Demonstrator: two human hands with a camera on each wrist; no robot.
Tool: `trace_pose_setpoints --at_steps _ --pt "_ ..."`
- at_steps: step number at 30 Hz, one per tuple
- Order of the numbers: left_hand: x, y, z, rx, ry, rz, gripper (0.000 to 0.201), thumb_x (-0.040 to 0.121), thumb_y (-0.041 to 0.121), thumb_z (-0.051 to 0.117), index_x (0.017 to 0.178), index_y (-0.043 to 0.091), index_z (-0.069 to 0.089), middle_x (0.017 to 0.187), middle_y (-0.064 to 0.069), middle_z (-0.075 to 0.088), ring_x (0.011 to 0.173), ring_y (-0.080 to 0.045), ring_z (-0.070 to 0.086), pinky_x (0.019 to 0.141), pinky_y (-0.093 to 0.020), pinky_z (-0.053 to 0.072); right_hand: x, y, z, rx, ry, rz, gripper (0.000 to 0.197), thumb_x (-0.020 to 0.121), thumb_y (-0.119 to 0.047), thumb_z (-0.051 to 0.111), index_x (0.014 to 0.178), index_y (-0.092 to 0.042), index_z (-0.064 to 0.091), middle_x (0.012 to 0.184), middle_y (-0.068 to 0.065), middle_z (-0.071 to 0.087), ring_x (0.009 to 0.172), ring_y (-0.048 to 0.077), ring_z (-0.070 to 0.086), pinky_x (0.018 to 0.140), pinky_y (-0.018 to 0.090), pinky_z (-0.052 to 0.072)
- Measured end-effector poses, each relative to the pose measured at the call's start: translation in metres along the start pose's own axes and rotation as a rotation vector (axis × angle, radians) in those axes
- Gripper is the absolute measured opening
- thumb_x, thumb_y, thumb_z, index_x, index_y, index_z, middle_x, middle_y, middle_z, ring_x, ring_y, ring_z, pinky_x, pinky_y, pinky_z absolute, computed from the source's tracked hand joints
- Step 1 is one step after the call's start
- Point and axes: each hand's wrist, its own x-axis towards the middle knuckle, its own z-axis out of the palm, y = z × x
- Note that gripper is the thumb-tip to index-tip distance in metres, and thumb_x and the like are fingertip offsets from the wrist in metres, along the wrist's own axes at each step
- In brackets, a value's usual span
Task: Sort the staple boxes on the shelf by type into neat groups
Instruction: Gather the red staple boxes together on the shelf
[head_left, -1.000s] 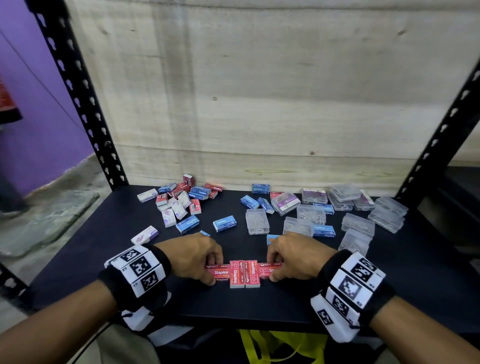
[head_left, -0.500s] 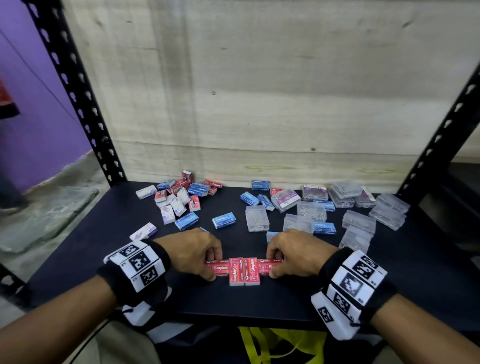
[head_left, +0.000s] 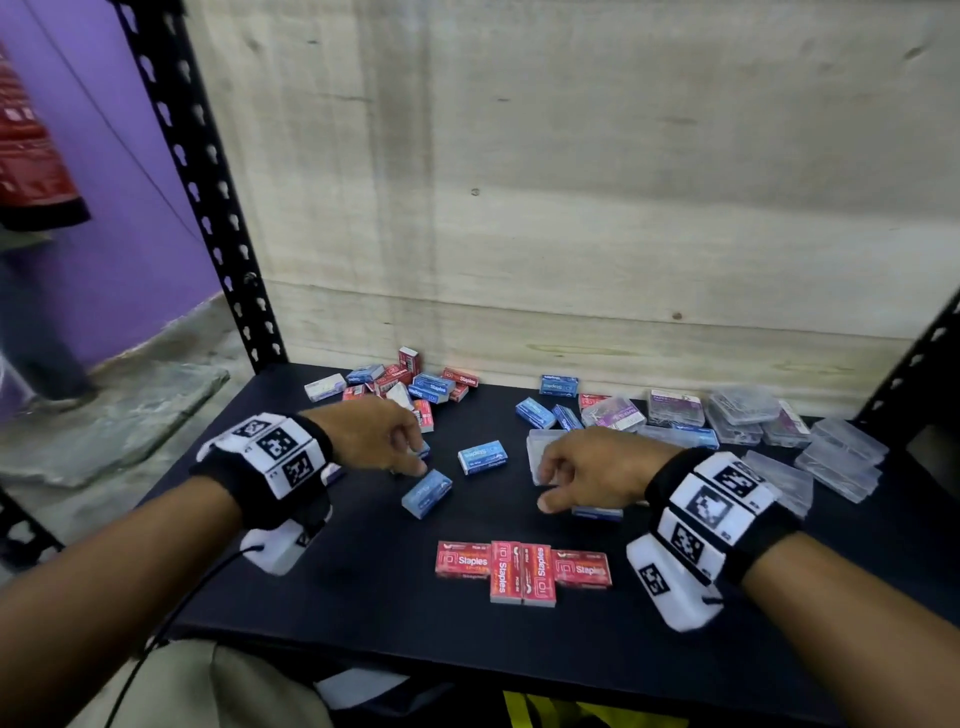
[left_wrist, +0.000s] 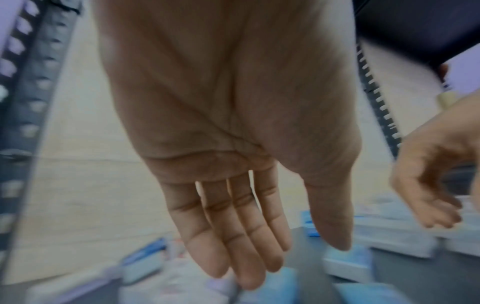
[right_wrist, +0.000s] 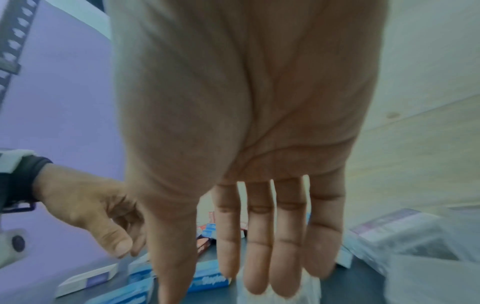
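My left hand (head_left: 374, 436) and right hand (head_left: 597, 470) hover over the shelf (head_left: 363, 597) middle, fingers (left_wrist: 233, 246) relaxed and apart, holding nothing. Four red staple boxes (head_left: 522, 569) sit grouped near the front edge. Blue staple boxes (head_left: 482, 457) lie loose mid-shelf. A mixed pile (head_left: 400, 384) sits toward the back left corner; clear plastic boxes (head_left: 831, 457) toward the right edge.
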Motion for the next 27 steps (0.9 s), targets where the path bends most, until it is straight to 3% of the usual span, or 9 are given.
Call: trace_pose_setpoints --at_steps 5,9,13,17,21,27 --pt "0.021 -0.051 -0.028 0.094 0.141 -0.136 0.030 0.085 0.040 0.072 0.108 0.021 0.065 0.103 0.004 0.067 0.090 -0.012 0.060 0.081 -0.022 0.046 0.054 -0.005 -0.021 -0.061 0.168 0.016 0.033 0.087 -0.043 0.070 0.115 -0.026 0.063 0.105 -0.010 0.062 0.096 0.013 0.057 0.079 0.026 0.043" --pt "0.034 -0.082 -0.038 0.162 0.201 -0.187 0.039 0.084 0.038 0.073 0.114 0.016 0.063 0.109 -0.002 0.066 0.099 -0.021 0.060 0.081 -0.028 0.046 0.098 -0.009 -0.039 -0.121 0.229 0.076 0.037 0.084 -0.043 0.073 0.114 -0.025 0.062 0.112 -0.002 0.063 0.100 0.021 0.061 0.083 0.034 0.051" --pt "0.046 -0.098 -0.040 0.143 0.161 -0.261 0.045 0.083 0.052 0.070 0.113 0.021 0.061 0.111 -0.001 0.066 0.101 -0.021 0.060 0.086 -0.029 0.049 0.137 -0.016 -0.053 -0.205 0.249 0.097 0.041 0.083 -0.042 0.074 0.118 -0.023 0.061 0.114 0.002 0.064 0.100 0.025 0.062 0.077 0.032 0.048" --pt "0.057 -0.102 -0.039 0.086 0.090 -0.261 0.059 0.079 0.056 0.072 0.126 0.025 0.054 0.110 0.002 0.067 0.100 -0.019 0.060 0.092 -0.033 0.049 0.164 -0.026 -0.056 -0.285 0.227 0.087 0.046 0.082 -0.046 0.075 0.117 -0.019 0.062 0.114 0.004 0.063 0.098 0.026 0.062 0.077 0.035 0.051" --pt "0.063 -0.101 -0.038 0.095 0.092 -0.246 0.060 0.080 0.055 0.071 0.130 0.024 0.057 0.110 0.002 0.067 0.096 -0.017 0.058 0.088 -0.030 0.049 0.180 -0.032 -0.052 -0.355 0.266 0.058 0.047 0.080 -0.047 0.076 0.116 -0.020 0.061 0.114 0.005 0.060 0.101 0.026 0.060 0.071 0.033 0.043" --pt "0.060 -0.095 -0.033 0.331 0.153 -0.229 0.034 0.091 0.053 0.051 0.111 0.030 0.063 0.107 -0.004 0.064 0.088 -0.024 0.058 0.071 -0.031 0.046 0.191 -0.035 -0.050 -0.346 0.296 0.035 0.029 0.089 -0.028 0.067 0.114 -0.015 0.061 0.114 0.008 0.060 0.102 0.029 0.059 0.071 0.032 0.041"
